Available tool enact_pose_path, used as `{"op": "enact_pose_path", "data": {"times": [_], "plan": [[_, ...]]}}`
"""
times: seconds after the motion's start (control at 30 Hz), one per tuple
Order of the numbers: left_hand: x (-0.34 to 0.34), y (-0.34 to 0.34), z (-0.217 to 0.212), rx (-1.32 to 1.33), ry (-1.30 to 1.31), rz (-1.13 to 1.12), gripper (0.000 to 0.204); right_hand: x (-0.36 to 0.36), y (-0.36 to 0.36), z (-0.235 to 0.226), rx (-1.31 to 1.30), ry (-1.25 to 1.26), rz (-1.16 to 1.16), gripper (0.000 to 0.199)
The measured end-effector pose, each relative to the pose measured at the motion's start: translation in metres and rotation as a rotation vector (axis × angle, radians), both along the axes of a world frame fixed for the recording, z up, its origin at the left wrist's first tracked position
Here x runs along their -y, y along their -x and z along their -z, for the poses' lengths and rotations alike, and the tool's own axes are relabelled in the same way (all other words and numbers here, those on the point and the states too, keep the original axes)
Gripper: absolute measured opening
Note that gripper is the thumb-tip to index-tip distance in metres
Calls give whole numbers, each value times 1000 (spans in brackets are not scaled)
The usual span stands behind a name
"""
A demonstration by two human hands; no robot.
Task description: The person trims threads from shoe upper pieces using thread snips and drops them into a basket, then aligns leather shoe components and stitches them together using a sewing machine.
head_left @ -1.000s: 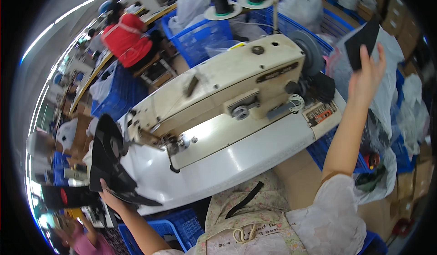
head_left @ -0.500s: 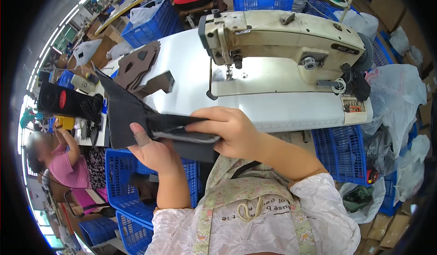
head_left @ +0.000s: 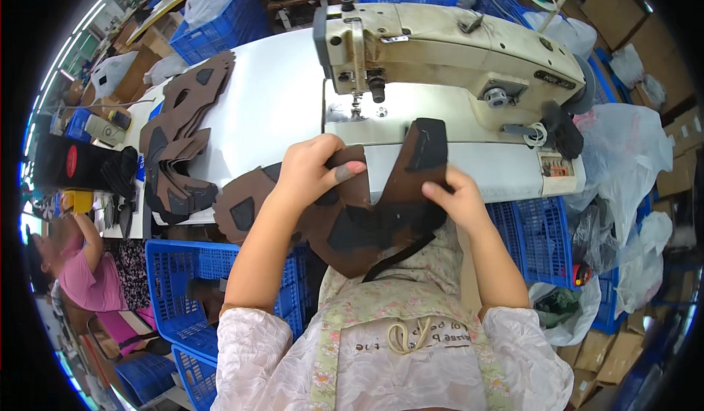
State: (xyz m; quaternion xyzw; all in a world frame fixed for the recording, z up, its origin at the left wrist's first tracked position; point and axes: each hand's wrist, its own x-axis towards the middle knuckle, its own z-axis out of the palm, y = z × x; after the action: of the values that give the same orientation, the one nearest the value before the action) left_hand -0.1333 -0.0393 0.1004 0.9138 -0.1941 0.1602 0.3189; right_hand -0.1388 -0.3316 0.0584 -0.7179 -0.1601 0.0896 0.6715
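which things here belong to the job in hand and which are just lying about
Likely part of the job:
brown-and-black cut pieces, held by left hand and right hand
stacked brown pieces
industrial sewing machine

Seemingly just lying about:
translucent plastic bags
cardboard boxes

White short-sleeved shirt [head_left: 411,378], raised flower pattern. Pale green floral apron [head_left: 400,299], matching straps [head_left: 325,374], cream cord bow [head_left: 408,335]. Grey wrap [head_left: 342,174] around left thumb [head_left: 356,167].
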Motion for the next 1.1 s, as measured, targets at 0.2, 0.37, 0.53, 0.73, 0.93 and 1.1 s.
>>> {"op": "enact_pose_path", "data": {"times": [0.2, 0.37, 0.53, 0.73, 0.93, 1.1], "plan": [[10, -37, 38, -120, -119, -38, 45, -16, 5, -17, 327, 65, 460, 10], [4, -50, 67, -312, 268, -66, 43, -75, -6, -7, 64, -42, 57, 11], [-5, -42, 68, -314, 318, -5, 45, -87, -17, 7, 141, 83, 12, 13], [-2, -35, 69, -478, 322, -19, 45, -64, -30, -3, 268, 217, 144, 32], [5, -36, 64, -296, -7, -177, 48, -38, -55, 24, 744, 739, 175, 33], [6, -44, 65, -150, -207, -330, 45, -59, -61, 17, 548, 708, 181, 22]]}}
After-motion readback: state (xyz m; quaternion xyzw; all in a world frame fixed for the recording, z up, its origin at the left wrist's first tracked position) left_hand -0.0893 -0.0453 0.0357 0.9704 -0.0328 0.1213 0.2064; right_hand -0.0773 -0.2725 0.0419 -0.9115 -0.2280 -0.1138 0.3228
